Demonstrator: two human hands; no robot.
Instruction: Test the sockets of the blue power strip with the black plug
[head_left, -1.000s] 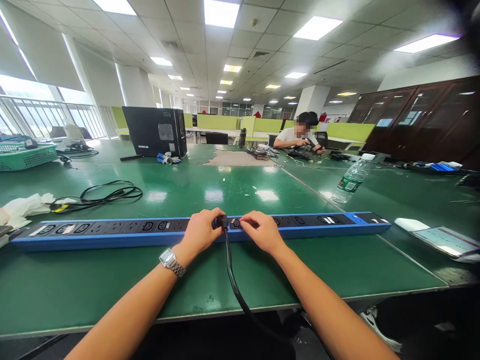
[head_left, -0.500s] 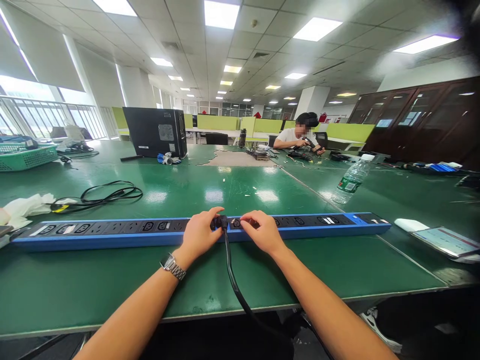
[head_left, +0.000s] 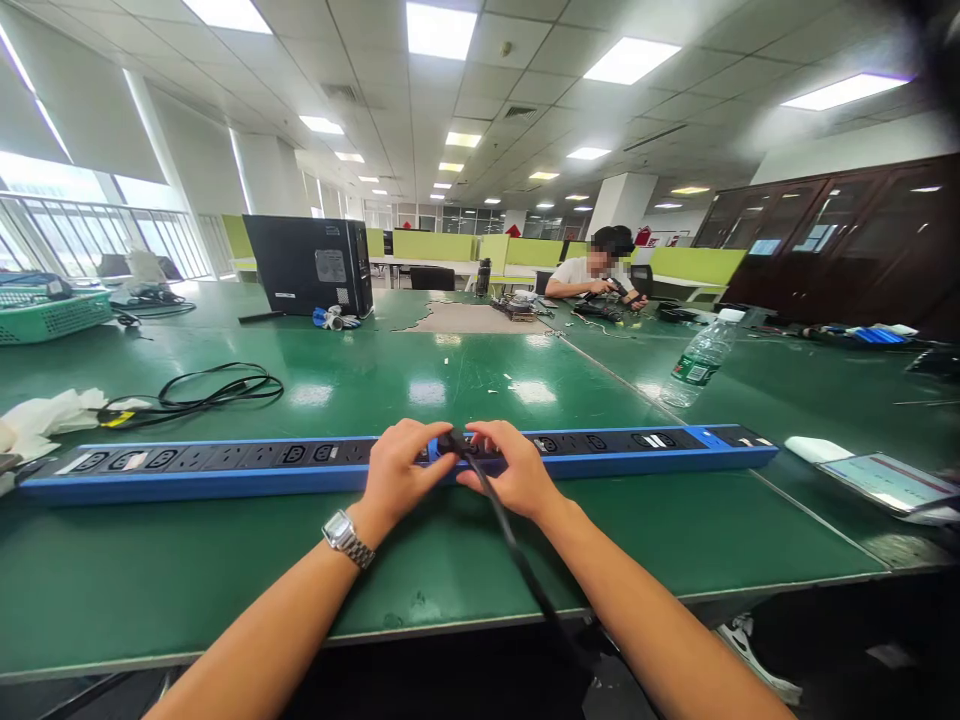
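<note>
A long blue power strip (head_left: 247,485) with a row of black sockets lies across the table in front of me. My left hand (head_left: 403,465) pinches a black power plug (head_left: 451,441) between thumb and fingers, just over the middle of the strip. Whether its pins sit in a socket is hidden. From the plug, a thick black power cable (head_left: 517,555) runs down to the right over the table edge. My right hand (head_left: 517,468) is close on the other side, thumb and fingers curved but apart around the cable's start; I see no firm grip.
Behind the strip stand a black computer case (head_left: 307,265) and a tilted water bottle (head_left: 701,360). A coiled black cable (head_left: 217,390) and a green basket (head_left: 56,315) are at left, a phone-like tablet (head_left: 892,480) at right. A person (head_left: 581,278) sits across the table.
The plug has turned, and its cable now slants further right. My right hand has shifted slightly left, its thumb lower and nearer the plug. My left hand still holds the plug.
</note>
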